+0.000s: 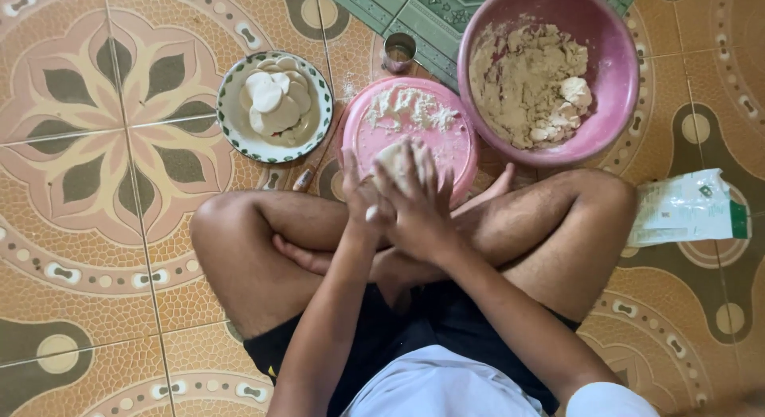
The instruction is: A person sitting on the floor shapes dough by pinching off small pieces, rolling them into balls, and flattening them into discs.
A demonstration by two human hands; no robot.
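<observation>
A piece of pale dough [396,158] is pressed between the left hand [360,200] and right hand [418,211], fingers closed around it, above a floured pink round board [410,130]. Beside it, a pink bowl [617,66] holds crumbly dough; a patterned plate [239,138] carries stacked flattened discs [277,102] on the tiled floor [96,226].

Soft even daylight, slightly blurred.
</observation>
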